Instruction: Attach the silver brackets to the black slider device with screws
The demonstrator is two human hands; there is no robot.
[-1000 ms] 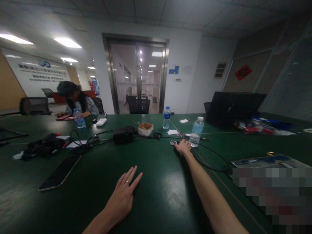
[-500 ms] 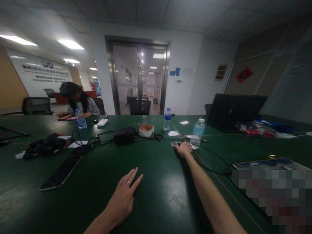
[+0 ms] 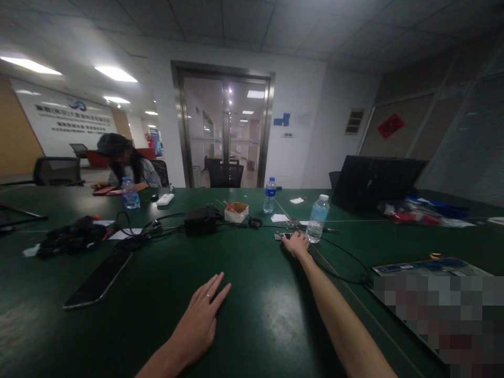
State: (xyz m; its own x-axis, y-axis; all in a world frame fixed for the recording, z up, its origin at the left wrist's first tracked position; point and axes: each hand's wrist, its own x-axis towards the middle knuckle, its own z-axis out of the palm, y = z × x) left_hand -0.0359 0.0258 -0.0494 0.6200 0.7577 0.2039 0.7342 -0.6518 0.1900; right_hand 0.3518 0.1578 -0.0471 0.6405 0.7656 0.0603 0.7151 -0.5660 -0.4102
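My left hand (image 3: pixel 200 317) lies flat on the dark green table (image 3: pixel 252 315), fingers stretched out, holding nothing; a ring shows on one finger. My right arm reaches far forward and my right hand (image 3: pixel 296 243) rests with curled fingers on a small flat device (image 3: pixel 282 235) near the table's middle. A clear water bottle (image 3: pixel 316 219) stands just right of that hand. Whether the fingers grip the device is not clear.
A phone (image 3: pixel 97 279) lies at the left. A black box (image 3: pixel 200 221), cables, a small cardboard box (image 3: pixel 236 211) and a second bottle (image 3: pixel 270 195) sit further back. A black cable (image 3: pixel 346 262) curves at the right. A person (image 3: pixel 122 165) sits at the far left.
My right hand has stayed on the small device, shifting very slightly. My left hand has not moved. The view has tilted a little.
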